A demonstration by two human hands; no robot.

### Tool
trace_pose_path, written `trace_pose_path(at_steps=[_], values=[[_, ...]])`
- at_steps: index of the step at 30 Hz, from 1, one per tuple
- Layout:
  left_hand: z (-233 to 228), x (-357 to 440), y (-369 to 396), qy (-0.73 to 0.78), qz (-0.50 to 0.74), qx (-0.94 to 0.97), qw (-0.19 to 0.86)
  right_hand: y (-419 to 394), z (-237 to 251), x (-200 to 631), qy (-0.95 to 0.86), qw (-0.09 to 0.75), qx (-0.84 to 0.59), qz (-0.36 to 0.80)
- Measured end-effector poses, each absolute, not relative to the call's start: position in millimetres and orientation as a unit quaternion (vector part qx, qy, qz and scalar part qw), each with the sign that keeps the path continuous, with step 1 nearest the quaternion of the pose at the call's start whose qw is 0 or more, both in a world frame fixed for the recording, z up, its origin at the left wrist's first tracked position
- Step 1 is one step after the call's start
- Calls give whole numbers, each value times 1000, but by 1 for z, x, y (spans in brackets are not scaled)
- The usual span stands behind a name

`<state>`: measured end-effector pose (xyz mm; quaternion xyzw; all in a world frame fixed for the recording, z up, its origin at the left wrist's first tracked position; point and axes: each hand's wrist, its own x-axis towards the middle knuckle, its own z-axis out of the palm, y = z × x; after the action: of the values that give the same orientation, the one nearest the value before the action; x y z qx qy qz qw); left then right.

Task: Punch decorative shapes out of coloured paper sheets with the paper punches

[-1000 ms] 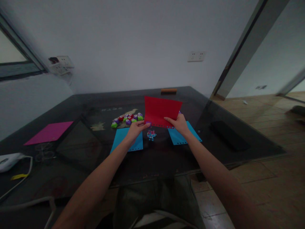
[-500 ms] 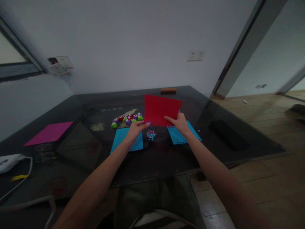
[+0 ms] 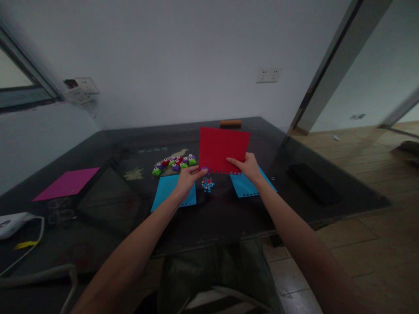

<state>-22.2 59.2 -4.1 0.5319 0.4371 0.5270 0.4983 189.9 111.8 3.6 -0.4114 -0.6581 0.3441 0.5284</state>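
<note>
Raised slightly since a second ago, the red sheet (image 3: 223, 148) now stands more upright above the table (image 3: 229, 218). Nearest, the left hand (image 3: 187, 179) pinches a small purple punch (image 3: 204, 169) at the sheet's lower left corner; the right hand (image 3: 249, 166) grips its lower right edge. Below the sheet lie confetti (image 3: 207, 185) and two blue sheets (image 3: 170, 192); left of it, more punches (image 3: 175, 163).

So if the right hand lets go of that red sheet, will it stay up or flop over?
The red sheet probably flops: it looks like thin paper, held along its punched bottom edge by the right hand and left hand. It likely weighs very little. Its perforated edge may tear if pulled hard.
</note>
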Motion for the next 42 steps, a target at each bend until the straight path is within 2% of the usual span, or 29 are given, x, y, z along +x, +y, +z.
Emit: trace_pose_path(at_steps=[29,42], values=[[-10,-25,61,481,405,534,565,121,-2,197,-650,516,-425,361],[-8,-32,64,448,408,570,555,121,1,196,-618,538,-437,372]])
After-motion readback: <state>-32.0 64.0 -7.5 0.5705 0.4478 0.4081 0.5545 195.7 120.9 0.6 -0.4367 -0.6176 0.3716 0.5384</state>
